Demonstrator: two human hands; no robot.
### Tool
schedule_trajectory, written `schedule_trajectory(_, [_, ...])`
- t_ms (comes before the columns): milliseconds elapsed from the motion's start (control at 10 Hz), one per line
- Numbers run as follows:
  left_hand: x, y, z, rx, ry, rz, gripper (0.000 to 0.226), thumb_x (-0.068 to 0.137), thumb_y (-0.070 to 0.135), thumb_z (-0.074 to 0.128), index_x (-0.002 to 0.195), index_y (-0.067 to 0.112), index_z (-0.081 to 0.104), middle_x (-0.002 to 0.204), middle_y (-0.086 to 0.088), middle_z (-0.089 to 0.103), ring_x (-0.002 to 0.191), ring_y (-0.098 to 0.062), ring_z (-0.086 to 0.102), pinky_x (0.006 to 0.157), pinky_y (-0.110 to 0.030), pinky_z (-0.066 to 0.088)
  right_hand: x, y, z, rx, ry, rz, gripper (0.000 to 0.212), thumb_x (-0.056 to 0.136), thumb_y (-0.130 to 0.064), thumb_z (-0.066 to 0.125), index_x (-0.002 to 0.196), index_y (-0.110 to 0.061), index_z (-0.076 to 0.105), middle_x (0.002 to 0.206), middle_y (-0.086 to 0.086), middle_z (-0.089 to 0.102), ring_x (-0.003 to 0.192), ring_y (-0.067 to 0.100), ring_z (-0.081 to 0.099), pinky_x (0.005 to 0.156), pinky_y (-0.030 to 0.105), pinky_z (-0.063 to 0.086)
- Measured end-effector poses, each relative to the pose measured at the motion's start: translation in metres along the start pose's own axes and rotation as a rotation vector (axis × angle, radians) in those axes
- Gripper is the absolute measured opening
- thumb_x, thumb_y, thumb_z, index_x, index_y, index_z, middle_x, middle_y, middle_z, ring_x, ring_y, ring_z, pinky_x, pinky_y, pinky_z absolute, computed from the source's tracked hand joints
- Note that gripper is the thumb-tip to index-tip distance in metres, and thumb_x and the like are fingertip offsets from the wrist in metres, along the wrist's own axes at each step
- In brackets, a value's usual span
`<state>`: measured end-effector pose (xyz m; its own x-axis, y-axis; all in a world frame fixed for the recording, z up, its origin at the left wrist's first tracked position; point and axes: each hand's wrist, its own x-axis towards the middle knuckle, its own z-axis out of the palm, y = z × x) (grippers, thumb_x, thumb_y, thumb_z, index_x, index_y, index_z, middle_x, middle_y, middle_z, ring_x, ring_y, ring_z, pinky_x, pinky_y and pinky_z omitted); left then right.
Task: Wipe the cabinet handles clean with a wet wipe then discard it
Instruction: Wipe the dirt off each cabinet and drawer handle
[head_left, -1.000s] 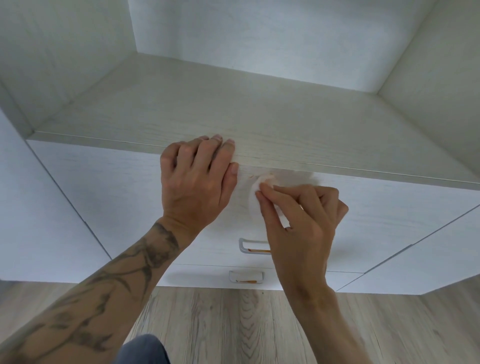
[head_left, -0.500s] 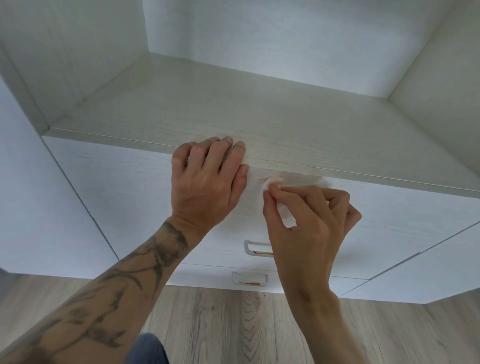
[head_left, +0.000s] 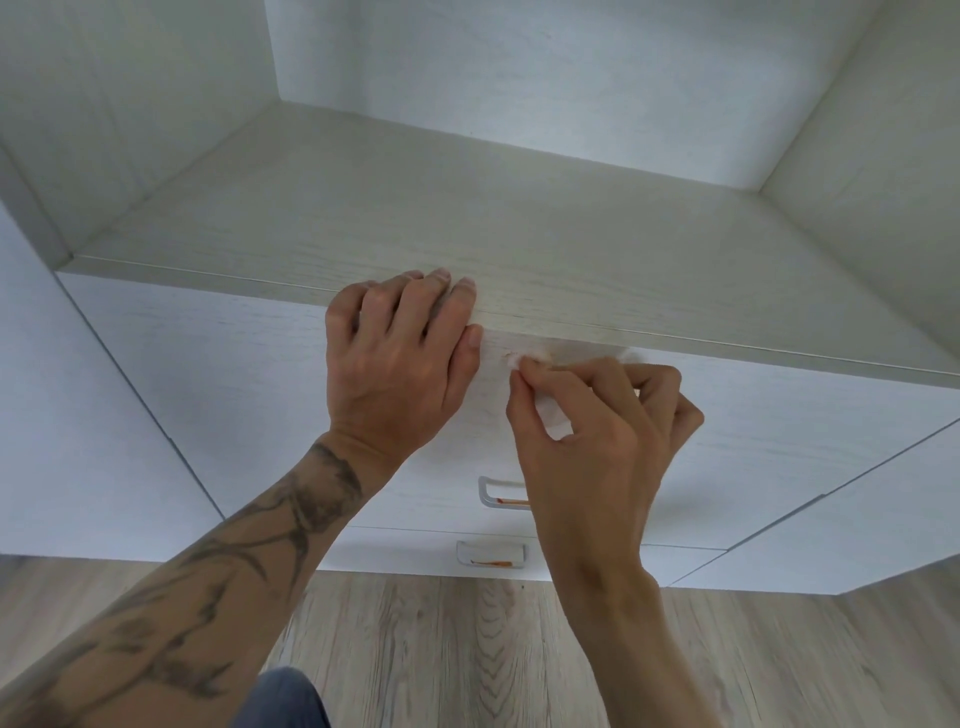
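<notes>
Pale, whitewashed wood grain covers nearly everything I can see from the head camera. A deep ledge (head_left: 467, 223) runs from 9 to 3 o'clock across the middle of the view, boxed in by matching side panels and a back panel (head_left: 519, 78) at 12 o'clock. Below the ledge's front lip hangs a drawer front (head_left: 234, 395). A second, narrower drawer sits under it, and grey-brown plank flooring (head_left: 467, 649) fills the 6 o'clock band. A patch of blue cloth (head_left: 283, 696) shows at the bottom edge.

My left hand (head_left: 400, 358) lies against the drawer front just left of centre, fingers together. The fingertips are laid over the lip onto the ledge, and the thumb is pressed flat on the face below.

My right hand (head_left: 597, 441) is at 3 o'clock of it, close but not touching. It pinches a crumpled white wipe (head_left: 553, 415) between the thumb and the bent fingers. The wipe's bunched end pokes out past the thumb tip and presses on the drawer face right under the lip, in the gap between the two hands.

At 6 o'clock from the wipe, well apart, a silver handle (head_left: 491, 493) shows, its right end hidden behind my right wrist. A second handle (head_left: 491, 555) sits on the lower drawer. Both carry an orange-brown smear.
</notes>
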<state>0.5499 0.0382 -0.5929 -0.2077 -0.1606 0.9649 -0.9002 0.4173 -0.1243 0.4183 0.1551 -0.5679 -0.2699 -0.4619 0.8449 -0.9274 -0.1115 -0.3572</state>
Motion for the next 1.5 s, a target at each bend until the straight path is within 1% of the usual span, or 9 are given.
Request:
schedule_trajectory(400, [0.0,-0.001,0.001,-0.003,-0.007,-0.001,0.038,0.111,0.033,0.042,0.123,0.011,0.071,0.116,-0.009,0.073,0.107,-0.027,0.056,0.093,-0.046,0.038,-0.007,0.009,-0.008,0.058,-0.033,-0.064,0.007,0.091,-0.018,0.085,0.096,-0.022,0.083,0.098,-0.011,0.074,0.093,0.017,0.045,0.087,0.033,0.032])
schedule_trajectory(700, [0.0,0.0,0.0,-0.004,-0.01,-0.006,0.04,0.112,0.033,0.041,0.121,0.01,0.073,0.115,-0.01,0.074,0.106,-0.028,0.057,0.093,-0.046,0.038,-0.012,0.053,-0.035,0.083,-0.001,0.004,0.015,0.097,-0.015,0.074,0.111,-0.013,0.08,0.109,-0.009,0.07,0.103,0.02,0.058,0.077,0.047,0.055])
schedule_trajectory(800, [0.0,0.0,0.0,-0.002,-0.012,-0.007,0.039,0.111,0.032,0.042,0.121,0.01,0.073,0.116,-0.01,0.074,0.106,-0.028,0.057,0.094,-0.046,0.038,-0.014,0.032,-0.022,0.11,-0.075,-0.017,0.02,0.097,-0.008,0.075,0.115,-0.014,0.08,0.11,-0.001,0.072,0.105,0.018,0.057,0.088,0.042,0.054])
schedule_trajectory(900, [-0.001,-0.001,0.0,-0.002,-0.013,-0.001,0.037,0.11,0.031,0.044,0.123,0.01,0.072,0.117,-0.01,0.074,0.107,-0.028,0.057,0.094,-0.047,0.038,-0.013,0.017,-0.013,0.11,-0.136,-0.093,0.019,0.096,-0.01,0.074,0.114,-0.012,0.08,0.109,0.001,0.071,0.104,0.018,0.058,0.109,0.023,0.034])
schedule_trajectory(1000, [-0.003,-0.002,0.001,-0.007,-0.005,-0.006,0.036,0.11,0.031,0.045,0.123,0.01,0.071,0.117,-0.01,0.073,0.106,-0.029,0.056,0.093,-0.047,0.037,-0.011,0.028,-0.021,0.118,-0.097,-0.072,0.017,0.094,-0.015,0.076,0.111,-0.014,0.082,0.106,-0.002,0.072,0.103,0.01,0.051,0.09,0.029,0.048])
schedule_trajectory(1100, [-0.003,-0.001,0.001,-0.012,0.004,-0.011,0.035,0.11,0.03,0.045,0.123,0.01,0.071,0.117,-0.01,0.073,0.106,-0.029,0.056,0.093,-0.047,0.037,-0.01,0.051,-0.035,0.132,-0.046,0.011,0.018,0.093,-0.01,0.079,0.11,-0.013,0.082,0.107,0.0,0.073,0.099,0.018,0.062,0.079,0.034,0.055])
schedule_trajectory(1200, [-0.003,-0.001,0.002,-0.017,0.003,-0.011,0.036,0.11,0.03,0.044,0.122,0.01,0.071,0.117,-0.01,0.073,0.105,-0.029,0.055,0.093,-0.047,0.036,-0.008,0.061,-0.041,0.171,-0.034,0.093,0.018,0.095,-0.007,0.075,0.111,-0.011,0.081,0.108,0.002,0.073,0.098,0.021,0.07,0.083,0.032,0.058])
schedule_trajectory(1400, [-0.003,-0.001,0.002,-0.033,0.014,-0.018,0.033,0.109,0.029,0.046,0.122,0.01,0.071,0.116,-0.01,0.073,0.106,-0.028,0.055,0.093,-0.047,0.035,-0.002,0.064,-0.044,0.234,-0.04,0.254,0.018,0.101,-0.008,0.069,0.113,-0.016,0.079,0.112,-0.011,0.071,0.104,0.0,0.067,0.09,0.011,0.049])
schedule_trajectory(1500, [-0.003,0.0,0.002,-0.038,0.011,-0.017,0.033,0.11,0.029,0.047,0.122,0.009,0.07,0.116,-0.01,0.072,0.106,-0.029,0.055,0.093,-0.047,0.036,0.005,0.07,-0.045,0.213,-0.057,0.25,0.02,0.101,-0.004,0.067,0.114,-0.014,0.079,0.113,-0.006,0.073,0.108,-0.001,0.067,0.094,0.012,0.05])
